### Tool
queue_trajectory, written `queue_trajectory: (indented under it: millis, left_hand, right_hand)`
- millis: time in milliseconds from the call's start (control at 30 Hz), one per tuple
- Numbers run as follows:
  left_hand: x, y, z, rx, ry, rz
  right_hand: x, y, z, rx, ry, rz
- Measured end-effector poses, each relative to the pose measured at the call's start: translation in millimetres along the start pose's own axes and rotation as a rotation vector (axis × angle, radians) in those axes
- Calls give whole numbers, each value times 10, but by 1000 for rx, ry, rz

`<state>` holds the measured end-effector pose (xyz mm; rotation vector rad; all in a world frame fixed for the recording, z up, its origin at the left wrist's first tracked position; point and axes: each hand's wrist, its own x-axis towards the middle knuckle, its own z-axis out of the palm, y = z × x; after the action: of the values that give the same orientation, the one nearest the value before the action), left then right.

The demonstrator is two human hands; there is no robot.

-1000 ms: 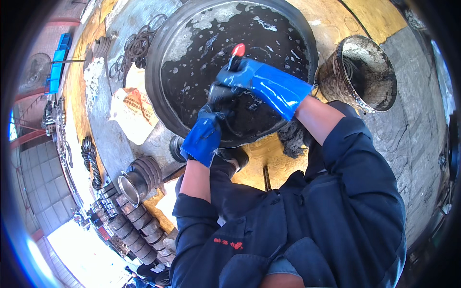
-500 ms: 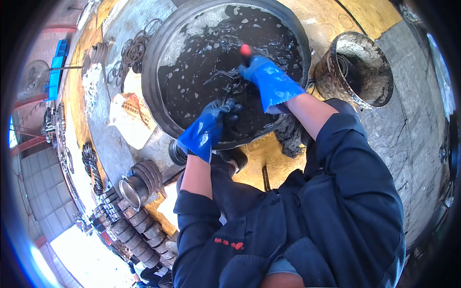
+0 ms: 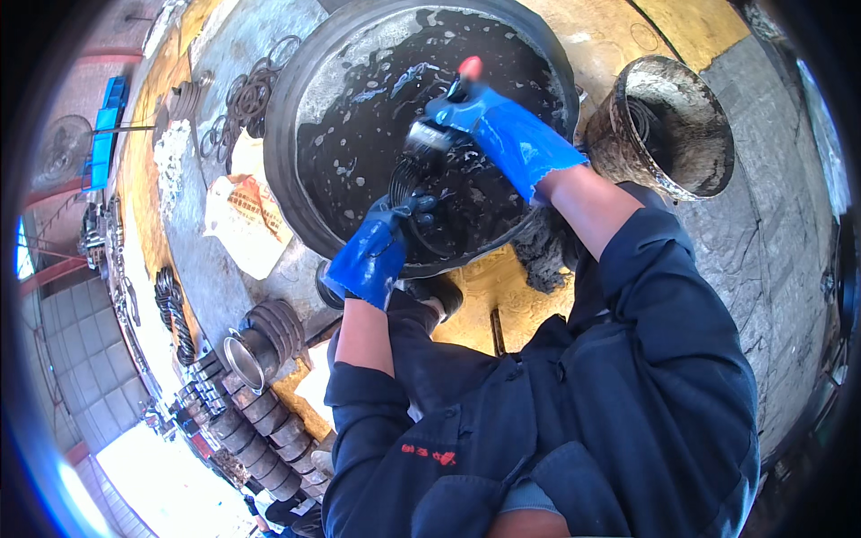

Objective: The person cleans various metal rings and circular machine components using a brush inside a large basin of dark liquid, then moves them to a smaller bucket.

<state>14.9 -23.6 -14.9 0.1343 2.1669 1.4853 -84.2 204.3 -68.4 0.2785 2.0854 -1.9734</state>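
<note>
Both my hands wear blue rubber gloves and are over a large round black tub (image 3: 282, 152) of dark, foamy liquid (image 3: 345, 148). My right hand (image 3: 502, 125) is closed round a brush (image 3: 471, 68) with a red-tipped dark handle and a pale metal band. The brush's lower end meets a dark, wet, ridged bunch of thin rings (image 3: 408, 173), just above the liquid. My left hand (image 3: 381, 238) grips the near end of this bunch at the tub's near side. The rings' far end is partly hidden by the brush.
Right of the tub stands a stained bucket (image 3: 610, 143) with a coil inside. To the left are a pale printed sack (image 3: 247, 224) and loose dark rings (image 3: 247, 94). Stacked round metal parts (image 3: 269, 421) and a metal cylinder (image 3: 247, 359) lie at the lower left.
The right hand and brush have lifted and turned, so the metal band now shows. The ringed bunch has come up out of the liquid in the left hand, which has shifted slightly.
</note>
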Motion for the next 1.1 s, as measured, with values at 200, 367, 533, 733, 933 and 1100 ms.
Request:
queue_trajectory:
  millis: [200,367,533,733,933,1100]
  left_hand:
    - [-177,-200,-92,894,190,337]
    - [-102,-140,-34,703,137,140]
    - [-123,4,15,534,138,82]
    - [-91,54,34,790,77,124]
    - [63,11,47,80,68,-81]
    - [358,-269,137,-402,-8,-344]
  right_hand:
    - [-301,29,582,-53,-369,-69]
    - [73,326,428,-374,7,-122]
    - [-97,-19,405,-165,-46,66]
    - [-213,39,402,-320,-254,-132]
    - [9,350,234,-575,102,1]
    - [-38,328,71,-564,109,38]
